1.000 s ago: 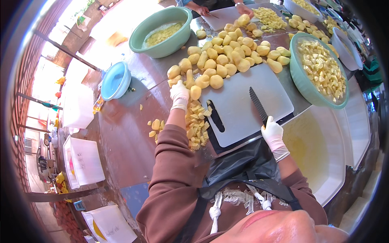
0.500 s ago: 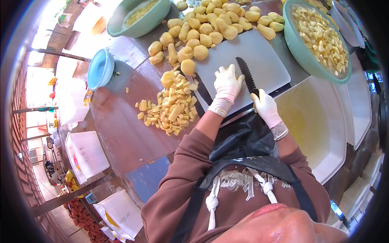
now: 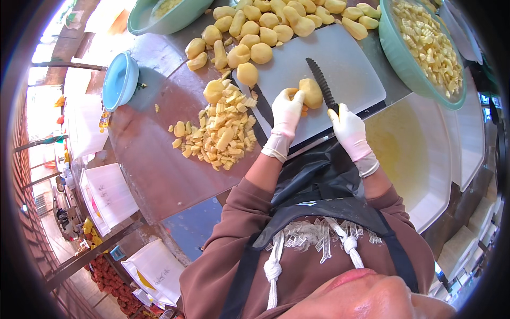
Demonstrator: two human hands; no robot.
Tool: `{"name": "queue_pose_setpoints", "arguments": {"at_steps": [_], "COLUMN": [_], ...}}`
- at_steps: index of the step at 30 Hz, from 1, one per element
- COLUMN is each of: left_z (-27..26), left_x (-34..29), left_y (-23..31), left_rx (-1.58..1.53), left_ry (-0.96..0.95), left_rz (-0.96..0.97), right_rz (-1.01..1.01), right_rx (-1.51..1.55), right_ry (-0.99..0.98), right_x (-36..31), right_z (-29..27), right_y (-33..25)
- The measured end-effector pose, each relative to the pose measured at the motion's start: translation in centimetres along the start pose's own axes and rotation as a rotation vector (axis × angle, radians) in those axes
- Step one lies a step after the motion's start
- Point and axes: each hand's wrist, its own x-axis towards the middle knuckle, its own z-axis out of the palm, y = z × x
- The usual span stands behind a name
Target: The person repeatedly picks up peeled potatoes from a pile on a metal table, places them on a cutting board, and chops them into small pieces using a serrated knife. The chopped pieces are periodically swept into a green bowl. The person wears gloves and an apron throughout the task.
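My left hand [image 3: 287, 110], in a white glove, is closed at the left of the cutting board. Yellow-orange edges of a potato piece [image 3: 304, 112] show around its fingers; most of it is hidden. Touching or just beside the fingertips, a peeled potato [image 3: 311, 93] rests on the white cutting board [image 3: 348, 69]. My right hand [image 3: 348, 130], also gloved, grips a black wavy-bladed knife [image 3: 321, 81] by its handle. The blade points away from me over the board, right of the potato. Left of the board lies a heap of cut potato pieces [image 3: 223, 135] on the metal table.
Many peeled potatoes [image 3: 268, 36] lie beyond the board. A green basin [image 3: 419, 48] of cut pieces stands at the far right, another green basin [image 3: 175, 21] at the far left. A blue bowl [image 3: 120, 81] sits left; a white tub [image 3: 425, 159] is right of me.
My left hand has drawn back toward the board's near left side and curled in, exposing the potato. The knife has stayed in my right hand, over the board. The view has shifted slightly.
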Motion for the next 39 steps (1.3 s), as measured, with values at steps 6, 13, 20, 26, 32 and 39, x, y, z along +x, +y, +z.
{"name": "queue_pose_setpoints", "arguments": {"at_steps": [6,13,20,26,32,39], "left_z": [-0.3,-0.5,-0.9,1.3,2.8,0.8], "left_x": [0.3,0.5,1.0,2.2,2.5,1.4], "left_y": [1.0,0.8,0.5,-0.5,-0.5,0.1], "left_rx": [0.139,0.116,0.085,0.450,0.578,0.124], "left_ry": [-0.034,-0.051,-0.101,0.060,0.135,-0.040], "left_rz": [0.008,-0.003,0.009,0.214,0.274,0.028], "right_rz": [-0.087,-0.039,0.058,0.232,0.022,-0.025], "right_rx": [-0.006,-0.186,-0.055,0.637,0.004,-0.210], "right_ry": [0.107,0.029,-0.134,-0.356,0.008,0.074], "right_x": [-1.3,-1.5,0.5,2.0,1.1,-0.3], "right_z": [-0.9,-0.9,1.1,-0.9,-0.9,-0.5], "right_y": [-2.0,-3.7,-3.0,1.1,0.7,-2.9]}}
